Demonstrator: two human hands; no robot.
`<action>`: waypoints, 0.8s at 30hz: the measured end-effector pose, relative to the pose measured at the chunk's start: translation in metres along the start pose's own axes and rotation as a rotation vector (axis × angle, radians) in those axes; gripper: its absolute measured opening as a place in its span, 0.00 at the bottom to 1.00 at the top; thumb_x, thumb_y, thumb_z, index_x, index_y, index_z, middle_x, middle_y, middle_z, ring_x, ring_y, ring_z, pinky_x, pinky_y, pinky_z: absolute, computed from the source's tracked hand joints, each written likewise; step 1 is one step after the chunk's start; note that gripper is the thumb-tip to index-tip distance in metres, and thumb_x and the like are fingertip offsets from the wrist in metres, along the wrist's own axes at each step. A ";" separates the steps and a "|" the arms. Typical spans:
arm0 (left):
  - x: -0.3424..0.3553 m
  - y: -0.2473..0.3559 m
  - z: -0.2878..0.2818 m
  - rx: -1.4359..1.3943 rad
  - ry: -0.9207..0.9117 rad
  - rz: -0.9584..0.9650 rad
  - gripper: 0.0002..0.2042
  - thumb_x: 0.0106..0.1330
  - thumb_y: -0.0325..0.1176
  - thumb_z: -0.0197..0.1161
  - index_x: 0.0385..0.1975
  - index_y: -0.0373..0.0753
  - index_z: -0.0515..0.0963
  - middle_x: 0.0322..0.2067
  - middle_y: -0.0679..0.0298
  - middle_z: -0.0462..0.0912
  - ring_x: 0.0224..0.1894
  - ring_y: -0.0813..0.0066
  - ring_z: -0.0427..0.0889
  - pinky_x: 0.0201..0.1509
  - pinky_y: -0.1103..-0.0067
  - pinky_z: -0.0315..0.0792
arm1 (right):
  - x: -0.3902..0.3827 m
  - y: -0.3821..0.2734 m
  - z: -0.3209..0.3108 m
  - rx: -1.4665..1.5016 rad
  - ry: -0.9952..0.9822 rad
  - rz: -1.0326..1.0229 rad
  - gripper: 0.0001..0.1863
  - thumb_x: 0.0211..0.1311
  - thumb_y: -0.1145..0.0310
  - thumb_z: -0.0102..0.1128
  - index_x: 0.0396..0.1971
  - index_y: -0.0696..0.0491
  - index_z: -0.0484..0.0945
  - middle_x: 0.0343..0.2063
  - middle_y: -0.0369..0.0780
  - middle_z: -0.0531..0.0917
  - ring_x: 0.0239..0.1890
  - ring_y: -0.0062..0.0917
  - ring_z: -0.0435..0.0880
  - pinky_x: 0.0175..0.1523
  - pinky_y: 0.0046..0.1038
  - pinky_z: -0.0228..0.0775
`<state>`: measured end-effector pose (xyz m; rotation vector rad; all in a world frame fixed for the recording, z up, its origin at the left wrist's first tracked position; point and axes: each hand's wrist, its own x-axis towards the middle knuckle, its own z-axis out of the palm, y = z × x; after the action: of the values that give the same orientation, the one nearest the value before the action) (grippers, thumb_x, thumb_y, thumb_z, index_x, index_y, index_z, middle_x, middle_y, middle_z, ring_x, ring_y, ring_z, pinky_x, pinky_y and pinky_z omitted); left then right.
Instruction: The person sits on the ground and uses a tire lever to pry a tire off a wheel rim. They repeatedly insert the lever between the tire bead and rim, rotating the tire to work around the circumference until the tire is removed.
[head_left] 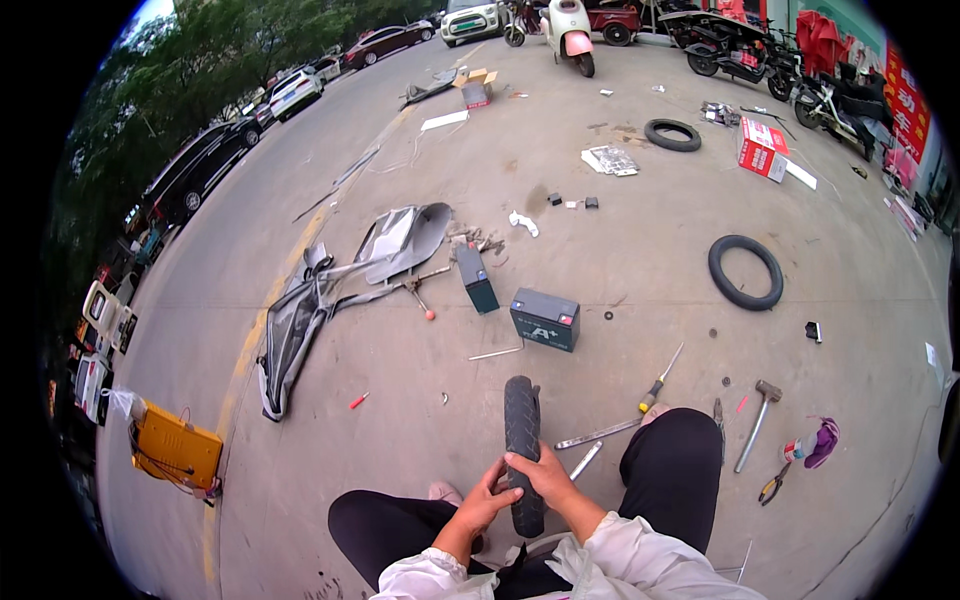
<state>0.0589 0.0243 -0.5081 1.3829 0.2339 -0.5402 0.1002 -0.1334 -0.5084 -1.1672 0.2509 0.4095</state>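
Between my knees a small black tyre (521, 415) stands upright, its tread toward me. My left hand (487, 498) grips its left side low down, fingers wrapped against the rubber. Slightly higher on the right side, my right hand (541, 474) closes on the same tyre, thumb over the tread. Whether a wheel rim sits inside it cannot be seen. Beyond the tyre are two dark batteries, one broad (545, 330) and one narrow (476, 278). Flat metal bars (596, 434) lie beside my right knee, close to a yellow-handled screwdriver (650, 395).
To the right lie a hammer (757, 424), pliers (771, 487), a can (793, 450) and a loose tyre (745, 272). A yellow box with cables (177, 445) and a grey covered frame (300, 330) are at left. Scooters (568, 35) and cars stand farther off.
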 end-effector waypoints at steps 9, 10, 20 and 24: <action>-0.003 0.022 -0.020 -0.108 -0.080 0.001 0.30 0.64 0.26 0.64 0.67 0.35 0.64 0.58 0.59 0.75 0.61 0.68 0.72 0.67 0.72 0.64 | -0.023 -0.009 0.000 -0.168 -0.002 -0.286 0.38 0.57 0.56 0.69 0.60 0.65 0.65 0.45 0.49 0.80 0.48 0.35 0.80 0.55 0.32 0.72; -0.003 0.023 -0.024 -0.157 -0.086 0.019 0.30 0.65 0.28 0.64 0.67 0.35 0.64 0.57 0.59 0.76 0.60 0.69 0.73 0.67 0.72 0.63 | -0.026 -0.004 -0.001 -0.257 0.023 -0.351 0.38 0.58 0.58 0.69 0.61 0.64 0.64 0.46 0.48 0.79 0.49 0.34 0.79 0.56 0.32 0.70; 0.025 0.025 -0.022 0.157 0.512 0.251 0.34 0.67 0.50 0.61 0.65 0.31 0.62 0.57 0.49 0.75 0.56 0.59 0.76 0.62 0.72 0.66 | -0.047 0.055 -0.019 -1.088 -0.096 0.026 0.30 0.58 0.53 0.64 0.54 0.60 0.76 0.48 0.56 0.79 0.53 0.50 0.77 0.61 0.42 0.68; 0.021 0.025 -0.022 0.625 0.665 0.160 0.38 0.53 0.42 0.75 0.60 0.30 0.65 0.48 0.46 0.80 0.49 0.58 0.81 0.55 0.70 0.73 | -0.015 0.053 -0.039 -0.843 0.220 -0.073 0.21 0.59 0.56 0.62 0.43 0.59 0.81 0.40 0.52 0.83 0.47 0.44 0.81 0.53 0.39 0.73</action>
<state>0.0927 0.0433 -0.5005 2.1497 0.5116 0.0157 0.0641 -0.1549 -0.5612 -2.0496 0.2296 0.3254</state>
